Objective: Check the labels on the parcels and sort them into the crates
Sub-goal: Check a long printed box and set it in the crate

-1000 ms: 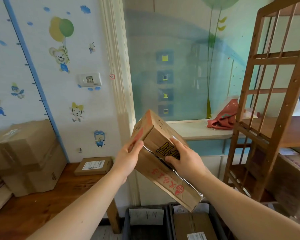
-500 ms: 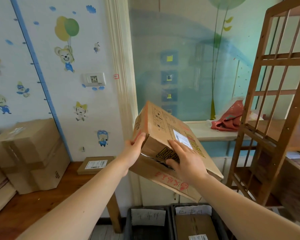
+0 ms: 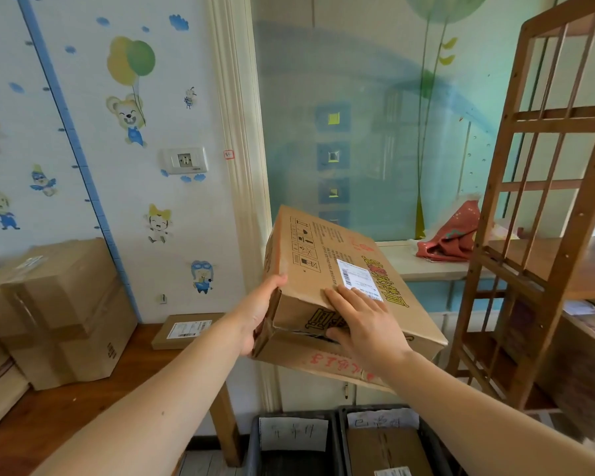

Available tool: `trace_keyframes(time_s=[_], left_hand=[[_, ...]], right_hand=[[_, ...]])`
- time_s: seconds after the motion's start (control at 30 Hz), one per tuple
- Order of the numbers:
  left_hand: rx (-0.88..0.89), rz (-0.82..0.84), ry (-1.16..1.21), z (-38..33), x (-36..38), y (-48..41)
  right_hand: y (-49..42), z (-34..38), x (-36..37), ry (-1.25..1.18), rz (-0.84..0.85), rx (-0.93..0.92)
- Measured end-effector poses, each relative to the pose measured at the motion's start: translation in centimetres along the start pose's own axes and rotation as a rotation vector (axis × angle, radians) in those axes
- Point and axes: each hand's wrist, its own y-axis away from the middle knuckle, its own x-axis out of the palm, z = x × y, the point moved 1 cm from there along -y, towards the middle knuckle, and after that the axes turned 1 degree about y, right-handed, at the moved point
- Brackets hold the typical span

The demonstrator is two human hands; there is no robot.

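Tipped flatter than before, the parcel [image 3: 327, 280] now shows its white label [image 3: 356, 278] on top. Both hands, left hand [image 3: 260, 316] and right hand [image 3: 366, 326], grip it above 2 crates [image 3: 340, 441].

Shipping label [image 3: 357, 279] print too small to read and partly covered by right hand [image 3: 368, 326], writing on crate tags [image 3: 293, 433] illegible, both crates [image 3: 340, 438] cut off by bottom edge, stacked boxes [image 3: 54, 312] cropped at left, wooden shelf [image 3: 543, 214] cropped at right.
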Motion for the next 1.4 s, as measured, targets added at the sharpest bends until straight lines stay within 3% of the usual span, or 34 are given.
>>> trace_keyframes(time_s=[0.23, 0.53, 0.7, 0.97, 1.1, 1.27, 1.4], left_hand=[[0.096, -0.051, 0.155, 1.3, -0.7, -1.1], [0.159, -0.105, 0.341, 2.5, -2.5, -1.4], [0.162, -0.095, 0.377, 3.5, -2.9, -2.0], [0.161, -0.105, 0.402, 4.0, -2.9, -1.8], [0.165, -0.117, 0.452, 4.2, -2.8, -1.5], [0.171, -0.094, 0.544, 4.7, -2.1, -0.9], [0.169, -0.049, 0.577, 5.1, -0.9, -0.4]], right_hand=[[-0.4, 0.0, -0.4, 0.077, 0.053, 0.053], [0.4, -4.2, -1.4, -0.034, 0.136, 0.606], [1.2, -5.7, -1.3, -0.276, 0.127, 0.807], [2.2, -5.2, -2.3, -0.473, -0.003, 0.838], [2.5, -6.1, -2.9, -0.749, -0.108, 0.961], [3.2, -7.1, -3.3, -1.107, 0.043, 1.094], [4.0, -8.0, -3.7, -1.202, -0.017, 1.094]])
